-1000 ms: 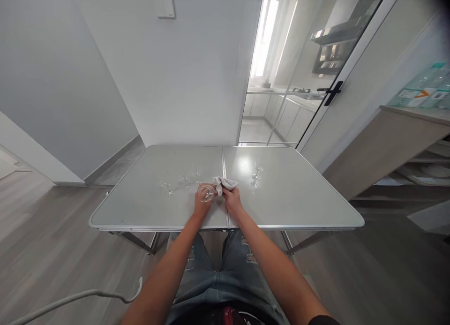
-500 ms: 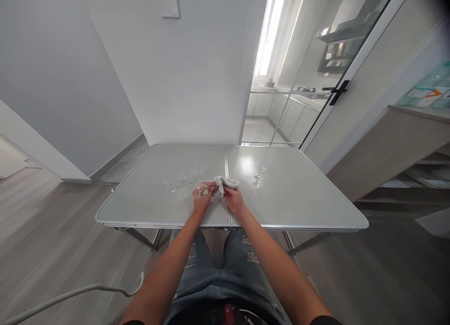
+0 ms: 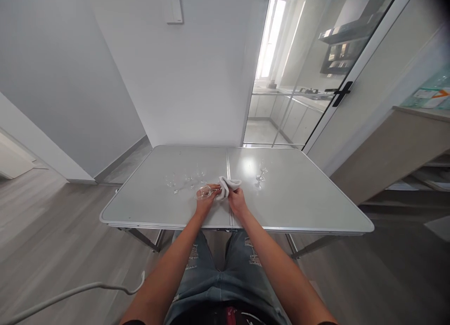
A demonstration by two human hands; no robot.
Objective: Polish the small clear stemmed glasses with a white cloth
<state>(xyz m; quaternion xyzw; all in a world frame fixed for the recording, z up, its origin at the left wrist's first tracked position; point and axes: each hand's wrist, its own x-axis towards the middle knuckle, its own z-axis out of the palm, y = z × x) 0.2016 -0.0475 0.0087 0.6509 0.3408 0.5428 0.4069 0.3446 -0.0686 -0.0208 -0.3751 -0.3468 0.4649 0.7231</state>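
My left hand is closed around a clear stemmed glass, which lies tilted with its bowl toward the left. A white cloth is bunched at the foot end of the glass, covering that part. My right hand grips the cloth from the right, its fingertips partly hidden in the folds. Both hands are just above the table, near its centre seam.
Several clear glasses stand left of my hands, hard to see against the pale top. Another clear stemmed glass is on the right half. A wall and a glass door border the table's far side.
The view has shifted slightly, so everything sits a little lower and further right. The cloth's folds around the glass's foot end have changed shape. Both hands keep their holds.
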